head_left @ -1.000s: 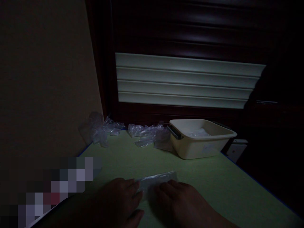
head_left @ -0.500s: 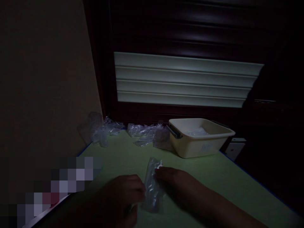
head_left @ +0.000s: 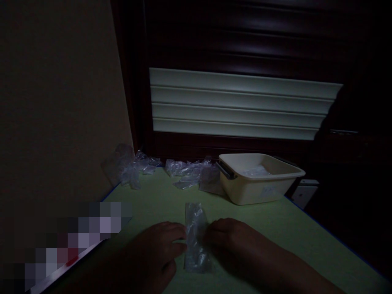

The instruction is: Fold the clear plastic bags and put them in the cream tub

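A clear plastic bag, folded into a narrow upright strip, lies on the pale green table in front of me. At its left edge is my left hand; the fingertips touch the plastic, with gaps between the fingers and the thumb held away. My right hand is closed at the bag's right edge, fingers together and bent down onto it. Its thumb and fingertips are partly hidden in shadow.
Crumpled clear plastic bags lie along the table's back edge, more plastic at the back left corner. A cream tub with dark handles stands back right, plastic inside. A white device is beyond the table's right edge. A blurred-out patch covers the left.
My right hand has slid slightly down from the bag's upper part to its right edge. The bag lies straighter, and my left fingers have spread a little at its left edge.
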`<state>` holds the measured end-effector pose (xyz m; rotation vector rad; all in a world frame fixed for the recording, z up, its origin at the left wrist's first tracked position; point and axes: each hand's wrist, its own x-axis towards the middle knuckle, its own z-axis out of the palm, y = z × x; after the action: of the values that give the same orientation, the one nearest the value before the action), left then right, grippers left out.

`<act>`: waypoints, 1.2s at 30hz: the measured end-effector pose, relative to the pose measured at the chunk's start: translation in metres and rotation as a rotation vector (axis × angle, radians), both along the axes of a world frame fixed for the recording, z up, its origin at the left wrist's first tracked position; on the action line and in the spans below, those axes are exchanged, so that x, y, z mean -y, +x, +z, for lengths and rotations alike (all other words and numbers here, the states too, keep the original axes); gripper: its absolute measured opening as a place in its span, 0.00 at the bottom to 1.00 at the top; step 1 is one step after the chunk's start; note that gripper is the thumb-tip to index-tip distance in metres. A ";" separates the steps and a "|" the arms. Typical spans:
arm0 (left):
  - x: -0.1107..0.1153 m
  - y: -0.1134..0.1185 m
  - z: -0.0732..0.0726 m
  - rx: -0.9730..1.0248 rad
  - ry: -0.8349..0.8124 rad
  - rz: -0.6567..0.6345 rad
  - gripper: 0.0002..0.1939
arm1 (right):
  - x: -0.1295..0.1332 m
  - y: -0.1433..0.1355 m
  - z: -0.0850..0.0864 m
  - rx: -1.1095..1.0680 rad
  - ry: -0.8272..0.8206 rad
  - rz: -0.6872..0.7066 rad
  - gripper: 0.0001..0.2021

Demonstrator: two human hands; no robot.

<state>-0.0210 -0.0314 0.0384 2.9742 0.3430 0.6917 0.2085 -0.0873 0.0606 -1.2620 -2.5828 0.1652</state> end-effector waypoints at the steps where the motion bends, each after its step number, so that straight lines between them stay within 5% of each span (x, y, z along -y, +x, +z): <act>1: 0.000 0.000 0.000 -0.010 0.007 0.007 0.21 | -0.001 0.000 -0.003 0.024 0.007 0.009 0.11; 11: -0.003 -0.002 -0.007 -0.021 -0.029 0.058 0.20 | -0.006 -0.008 -0.013 0.242 0.070 0.037 0.08; 22: -0.013 0.009 -0.022 0.129 -0.185 0.053 0.11 | -0.002 -0.005 -0.003 -0.159 -0.194 -0.166 0.10; 36: -0.012 0.014 -0.018 0.114 -0.275 0.189 0.08 | -0.011 -0.008 -0.027 -0.195 -0.103 -0.236 0.08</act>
<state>-0.0073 -0.0196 0.0209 2.6541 0.6589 0.7588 0.2005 -0.0765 0.0333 -1.4948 -2.2674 0.3587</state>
